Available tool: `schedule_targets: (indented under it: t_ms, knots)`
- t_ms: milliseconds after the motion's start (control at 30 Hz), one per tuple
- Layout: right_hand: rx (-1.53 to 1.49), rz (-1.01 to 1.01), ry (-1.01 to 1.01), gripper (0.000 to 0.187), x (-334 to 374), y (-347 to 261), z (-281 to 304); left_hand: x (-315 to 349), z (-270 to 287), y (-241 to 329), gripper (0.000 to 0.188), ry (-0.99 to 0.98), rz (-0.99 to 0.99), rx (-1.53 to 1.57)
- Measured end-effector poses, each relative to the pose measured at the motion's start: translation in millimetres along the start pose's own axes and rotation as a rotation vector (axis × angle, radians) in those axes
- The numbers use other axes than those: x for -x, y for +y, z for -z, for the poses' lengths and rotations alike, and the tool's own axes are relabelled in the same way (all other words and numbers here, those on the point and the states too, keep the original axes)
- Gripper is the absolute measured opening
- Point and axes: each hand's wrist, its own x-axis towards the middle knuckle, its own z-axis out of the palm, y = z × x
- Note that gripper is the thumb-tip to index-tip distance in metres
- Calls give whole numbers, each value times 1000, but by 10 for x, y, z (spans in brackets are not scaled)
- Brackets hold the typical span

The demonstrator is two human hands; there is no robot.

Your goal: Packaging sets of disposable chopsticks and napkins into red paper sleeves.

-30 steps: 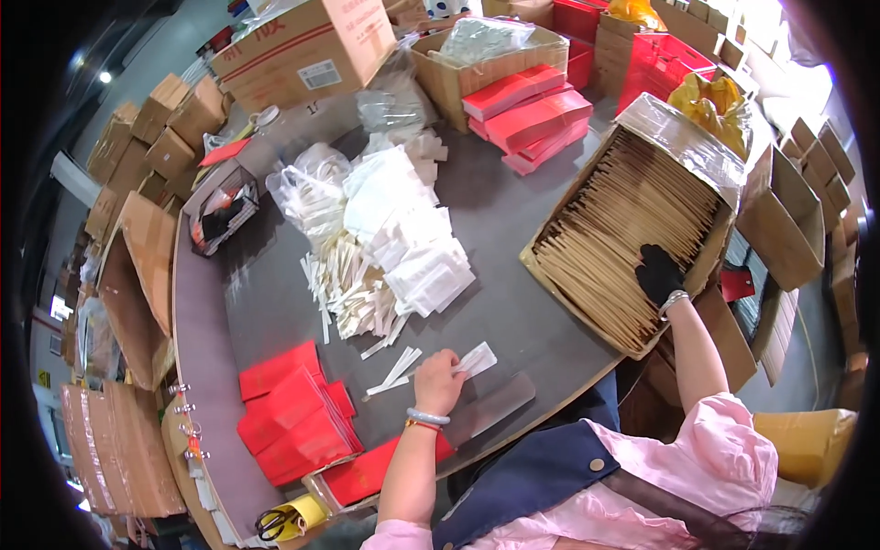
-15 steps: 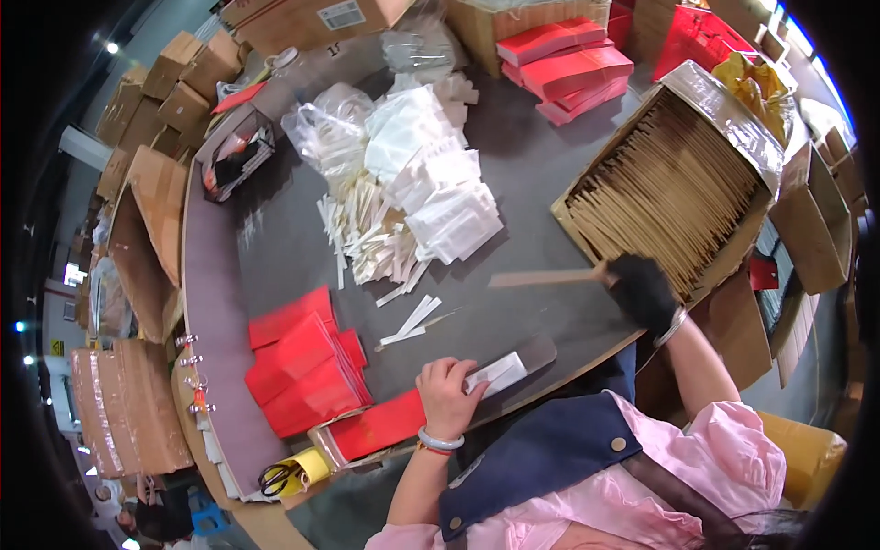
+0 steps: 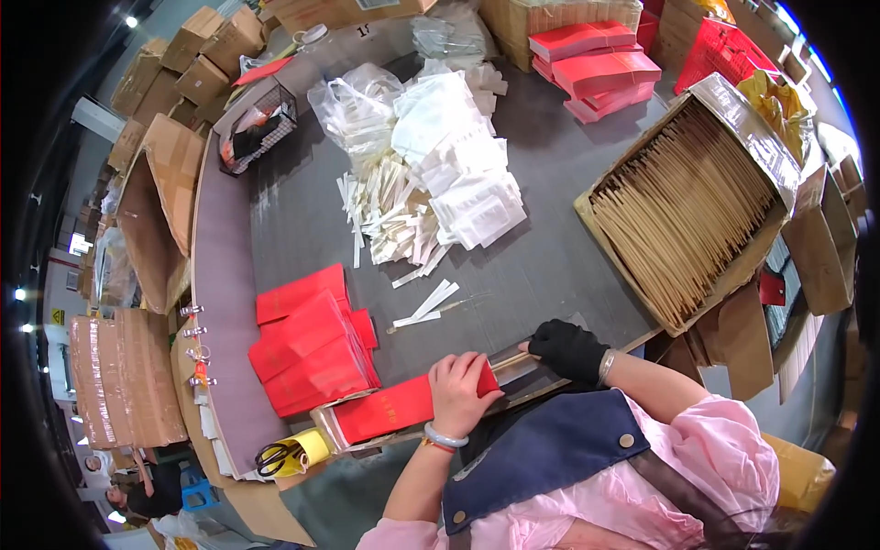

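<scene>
My left hand (image 3: 456, 392) is closed over the right end of a long red paper sleeve (image 3: 385, 409), which lies in a shallow cardboard tray (image 3: 323, 423) along the near edge of the table. Just right of it, my right hand (image 3: 570, 351), in a black glove, pinches a thin light-brown stick or strip (image 3: 510, 361). The strip's left end meets the sleeve's end by my left fingers; whether it is inside I cannot tell. Beyond my left hand lies a stack of red sleeves (image 3: 316, 348).
An open carton (image 3: 625, 261) packed with thin brown sticks (image 3: 683, 206) stands at right. White packets (image 3: 477, 206) and loose white strips (image 3: 394, 206) are heaped mid-table. Farther back are red bundles (image 3: 605, 69) and a wire basket (image 3: 258, 133). Black scissors (image 3: 278, 456) sit in a yellow holder (image 3: 310, 446) at near left.
My right hand has come from the carton's near edge leftward and nearer, bringing the brown strip to the red sleeve. The white packet by my left fingers is no longer visible.
</scene>
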Motion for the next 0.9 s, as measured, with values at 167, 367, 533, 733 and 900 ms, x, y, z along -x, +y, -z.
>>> schedule_targets:
  t_ms: [167, 367, 533, 733, 900]
  knots:
    - [-104, -223, 110, 15, 124, 280, -64, 10, 25, -14, 70, -31, 42, -49]
    - [-534, -195, 5, 46, -307, -420, -361, -141, -72, -18, 65, 26, -6, 67]
    - [42, -105, 69, 71, -294, -371, 201, -215, 69, 4, 47, -137, -185, -138]
    - [106, -191, 49, 61, -288, -231, 529, -336, 861, -464, 25, -215, -129, -104]
    - [149, -211, 95, 60, -246, -206, 602, -491, 1355, -697, 28, 143, 66, -143]
